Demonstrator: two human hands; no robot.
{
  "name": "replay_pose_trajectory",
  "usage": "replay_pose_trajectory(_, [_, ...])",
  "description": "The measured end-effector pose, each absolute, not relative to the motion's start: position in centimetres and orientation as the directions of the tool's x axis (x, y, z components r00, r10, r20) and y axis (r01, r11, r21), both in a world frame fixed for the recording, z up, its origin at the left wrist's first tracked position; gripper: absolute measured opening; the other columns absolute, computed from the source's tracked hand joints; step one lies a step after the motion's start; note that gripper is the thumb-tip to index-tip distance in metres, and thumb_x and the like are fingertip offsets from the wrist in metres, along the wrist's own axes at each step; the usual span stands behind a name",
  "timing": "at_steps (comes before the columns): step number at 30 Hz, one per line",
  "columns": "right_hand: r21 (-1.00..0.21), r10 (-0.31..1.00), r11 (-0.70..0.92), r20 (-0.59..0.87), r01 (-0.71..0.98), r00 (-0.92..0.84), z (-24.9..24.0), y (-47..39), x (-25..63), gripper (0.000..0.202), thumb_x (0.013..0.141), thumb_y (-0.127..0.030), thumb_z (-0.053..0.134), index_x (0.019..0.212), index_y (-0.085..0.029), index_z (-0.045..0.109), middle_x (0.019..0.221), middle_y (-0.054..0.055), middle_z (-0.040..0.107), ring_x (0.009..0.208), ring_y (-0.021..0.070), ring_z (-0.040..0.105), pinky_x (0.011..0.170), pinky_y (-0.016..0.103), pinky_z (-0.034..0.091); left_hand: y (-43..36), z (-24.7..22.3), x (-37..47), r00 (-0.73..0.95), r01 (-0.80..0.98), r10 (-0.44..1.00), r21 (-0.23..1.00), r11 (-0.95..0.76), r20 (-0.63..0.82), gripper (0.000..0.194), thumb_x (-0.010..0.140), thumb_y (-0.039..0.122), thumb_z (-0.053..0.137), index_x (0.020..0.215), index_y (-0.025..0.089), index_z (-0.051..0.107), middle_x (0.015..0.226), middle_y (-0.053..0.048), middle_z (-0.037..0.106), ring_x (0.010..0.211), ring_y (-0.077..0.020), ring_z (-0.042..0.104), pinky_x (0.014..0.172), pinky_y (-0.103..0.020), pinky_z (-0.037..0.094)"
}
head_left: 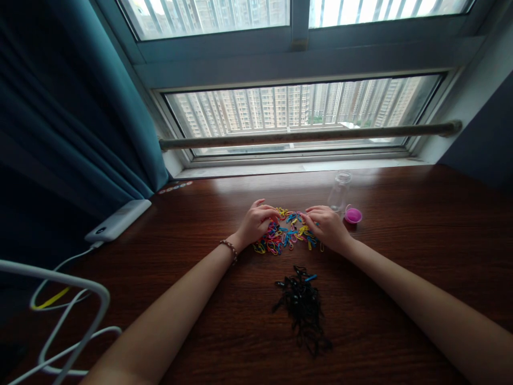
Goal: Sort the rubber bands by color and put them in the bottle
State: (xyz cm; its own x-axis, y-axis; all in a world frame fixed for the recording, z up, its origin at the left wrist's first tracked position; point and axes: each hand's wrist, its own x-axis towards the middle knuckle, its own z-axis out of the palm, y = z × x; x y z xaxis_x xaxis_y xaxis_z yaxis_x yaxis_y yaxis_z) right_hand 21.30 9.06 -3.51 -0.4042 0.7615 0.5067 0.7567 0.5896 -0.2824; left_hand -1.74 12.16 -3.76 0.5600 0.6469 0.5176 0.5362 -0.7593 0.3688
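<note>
A loose heap of small colourful clips (273, 238), in yellow, blue, pink and red and shaped like little safety pins, lies on the brown wooden table (224, 299). My left hand (256, 221) touches the heap's left side, its fingers apart and bent over the clips. On the right side, my right hand (327, 226) reaches in with thumb and fingers spread. Neither hand visibly holds a clip, though the fingertips partly cover some. Nearer to me, between my forearms, is a tangle of thin black bands (302, 305) with one small blue piece (310, 278) on it.
Behind my right hand stands a clear bottle (340, 191), with a pink lid (353, 215) beside it. A white power bank (118, 220) with a cable lies at the left by the blue curtain (132, 123). White tubing (100, 299) fills the lower left. A window rail (304, 137) runs behind the table.
</note>
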Motion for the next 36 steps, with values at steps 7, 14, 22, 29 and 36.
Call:
replay_pose_trajectory(7, [-0.267, 0.707, 0.699, 0.400, 0.663, -0.584, -3.8, 8.8, 20.9, 0.022, 0.087, -0.028, 0.043, 0.097, -0.028, 0.063, 0.105, -0.002, 0.063, 0.112, 0.0223, 0.045, 0.093, 0.042, 0.026, 11.9, -3.6, -1.8, 0.624, 0.549, 0.616, 0.291, -0.784, 0.482, 0.026, 0.073, 0.007, 0.043, 0.074, 0.021, 0.065, 0.084, 0.000, 0.065, 0.082, -0.0116, 0.058, 0.102, -0.039, 0.021])
replay_pose_trajectory(14, [-0.337, 0.810, 0.552, 0.433, 0.763, -0.395, -4.6, 10.0, 21.6, 0.026, 0.086, -0.025, 0.042, 0.081, -0.020, 0.067, 0.089, 0.004, 0.068, 0.104, 0.0214, 0.052, 0.091, 0.038, 0.031, 11.7, -3.2, -1.6, 0.645, 0.558, 0.624, 0.285, -0.779, 0.442, 0.027, 0.073, 0.008, 0.044, 0.081, 0.023, 0.066, 0.094, -0.001, 0.063, 0.092, -0.0133, 0.056, 0.103, -0.041, 0.019])
replay_pose_trajectory(22, [-0.288, 0.726, 0.670, 0.448, 0.684, -0.522, -4.0, 9.0, 21.0, 0.020, 0.083, -0.023, 0.046, 0.087, -0.024, 0.066, 0.096, 0.000, 0.066, 0.107, 0.0211, 0.049, 0.094, 0.042, 0.026, 11.5, -3.1, -1.4, 0.664, 0.543, 0.638, 0.336, -0.770, 0.390, 0.026, 0.079, 0.015, 0.042, 0.092, 0.023, 0.064, 0.099, -0.003, 0.063, 0.103, -0.0151, 0.052, 0.103, -0.041, 0.017])
replay_pose_trajectory(29, [-0.366, 0.787, 0.585, 0.472, 0.724, -0.398, -4.6, 9.8, 21.6, 0.019, 0.075, -0.018, 0.050, 0.069, -0.022, 0.068, 0.079, 0.001, 0.069, 0.095, 0.0206, 0.057, 0.088, 0.037, 0.033, 11.6, -3.2, -1.4, 0.685, 0.562, 0.622, 0.267, -0.782, 0.378, 0.029, 0.077, 0.012, 0.041, 0.087, 0.026, 0.065, 0.095, 0.000, 0.063, 0.101, -0.0151, 0.050, 0.103, -0.042, 0.015])
replay_pose_trajectory(36, [-0.391, 0.790, 0.571, 0.500, 0.722, -0.354, -4.7, 10.2, 21.8, 0.020, 0.076, -0.019, 0.049, 0.067, -0.019, 0.067, 0.077, 0.004, 0.068, 0.084, 0.0184, 0.059, 0.081, 0.031, 0.041, 11.5, -3.1, -1.2, 0.696, 0.610, 0.618, 0.153, -0.777, 0.366, 0.029, 0.077, 0.013, 0.043, 0.087, 0.029, 0.065, 0.090, 0.000, 0.061, 0.095, -0.0165, 0.047, 0.101, -0.044, 0.014])
